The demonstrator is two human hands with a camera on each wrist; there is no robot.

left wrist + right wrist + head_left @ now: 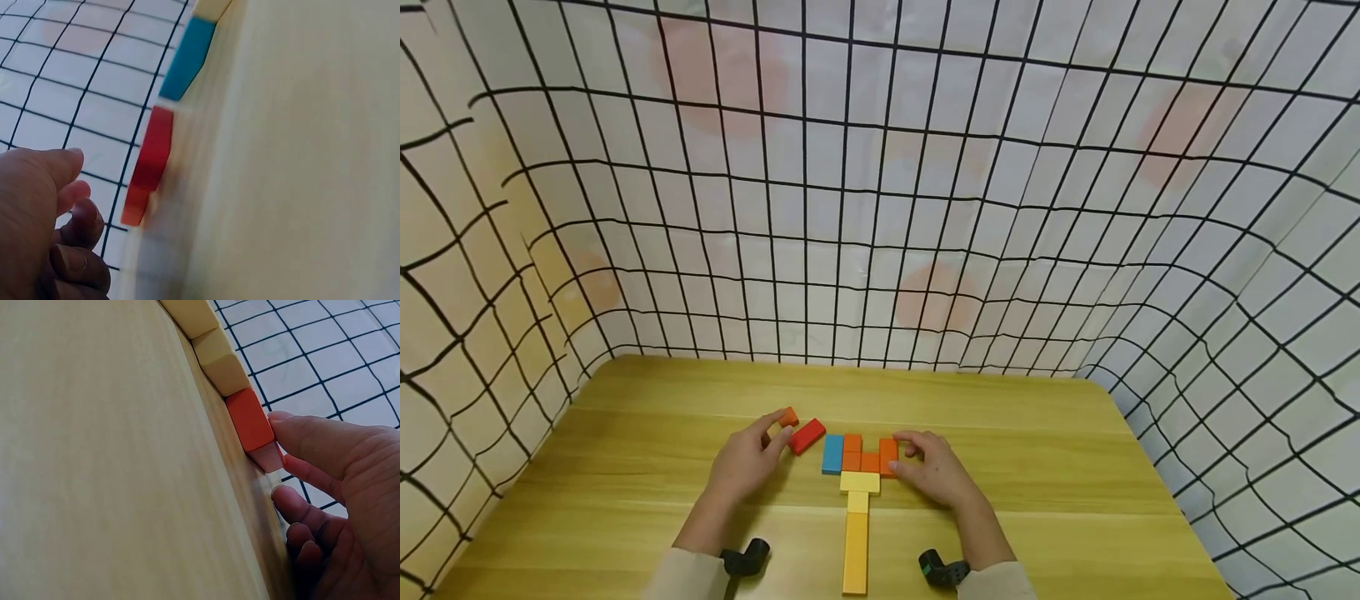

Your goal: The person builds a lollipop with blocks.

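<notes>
In the head view my left hand (747, 460) is beside a red block (807, 436) and a small orange block (788, 417). Its fingers are loosely bent, and the left wrist view shows a gap between them and both blocks. My right hand (936, 468) holds an upright-lying orange block (888, 457) between thumb and index finger, at the right end of a flat arrangement. Left of that block lie a small orange block (870, 462), more orange pieces (852, 452) and a blue block (832, 454).
Below the orange pieces run a pale yellow crossways block (860, 482), a small yellow block (857, 502) and a long yellow block (855, 552). The wooden table (1037, 533) is bordered at the back and sides by a black-lined grid cloth (865, 217).
</notes>
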